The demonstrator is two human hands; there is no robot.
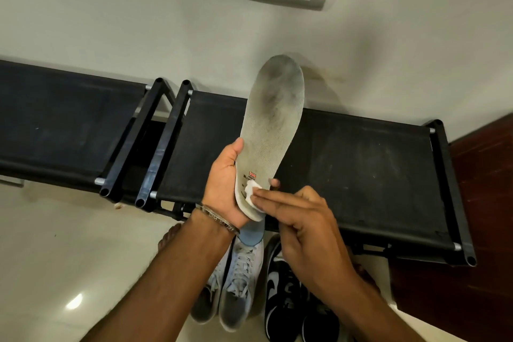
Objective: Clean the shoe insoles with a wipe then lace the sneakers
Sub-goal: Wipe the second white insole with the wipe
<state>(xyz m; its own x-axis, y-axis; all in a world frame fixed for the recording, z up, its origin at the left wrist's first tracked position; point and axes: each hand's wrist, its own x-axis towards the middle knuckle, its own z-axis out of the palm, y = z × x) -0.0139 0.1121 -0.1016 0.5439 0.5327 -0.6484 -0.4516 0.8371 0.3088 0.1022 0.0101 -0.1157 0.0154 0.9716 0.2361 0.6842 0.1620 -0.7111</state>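
Left hand (pixel 226 184) curled round the heel end of a grey insole (pixel 273 125), thumb along its left edge, fingertips showing past its right edge; a metal bangle (pixel 219 221) on that wrist. Right hand (pixel 301 219) with fingers straight and close together, pressing a small white wipe (pixel 251 191) flat against the insole's heel, just under a small printed label. Both hands nearly touching, meeting at the heel.

Insole held upright, toe end reaching up and away from the hands, dark smudges over the forefoot. Behind the hands, a black shoe rack (pixel 361 164) along a pale wall, a second black rack (pixel 69 119) off to the left. Open floor (pixel 69 244) below the left forearm. Directly under the hands, a pair of light grey sneakers (pixel 238 283), laced; just right of them, under the right wrist, black and white sneakers (pixel 280 291).
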